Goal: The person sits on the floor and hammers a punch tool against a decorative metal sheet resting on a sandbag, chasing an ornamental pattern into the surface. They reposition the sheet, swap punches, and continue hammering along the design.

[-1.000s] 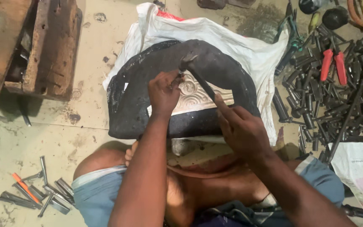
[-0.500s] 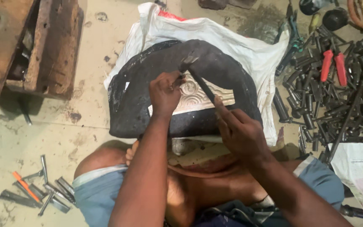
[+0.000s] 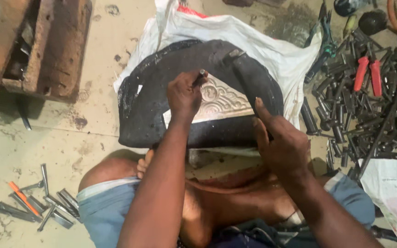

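Note:
I sit on the floor with an embossed silvery metal sheet (image 3: 221, 98) in front of my knees. It is set in a black, ring-shaped bed (image 3: 148, 101) lying on a white sack (image 3: 272, 50). My left hand (image 3: 184, 96) pinches a short dark punch (image 3: 200, 76), with its tip on the sheet's upper left part. My right hand (image 3: 283, 147) is at the bed's right side, thumb up, closed around the handle of a hammer. The dark hammer head (image 3: 233, 54) shows blurred over the bed's top rim, up and to the right of the punch.
A heap of several dark steel punches (image 3: 368, 105) and red-handled pliers (image 3: 367, 71) lies at the right. A printed paper (image 3: 391, 188) is at lower right. Several small tools (image 3: 47, 202), one orange-handled (image 3: 21, 197), lie at lower left. A worn wooden block (image 3: 47, 46) stands at upper left.
The hammer lay across the sheet beside the punch; now its head is up over the bed's top rim. My right hand has shifted slightly right. My left hand has stayed put.

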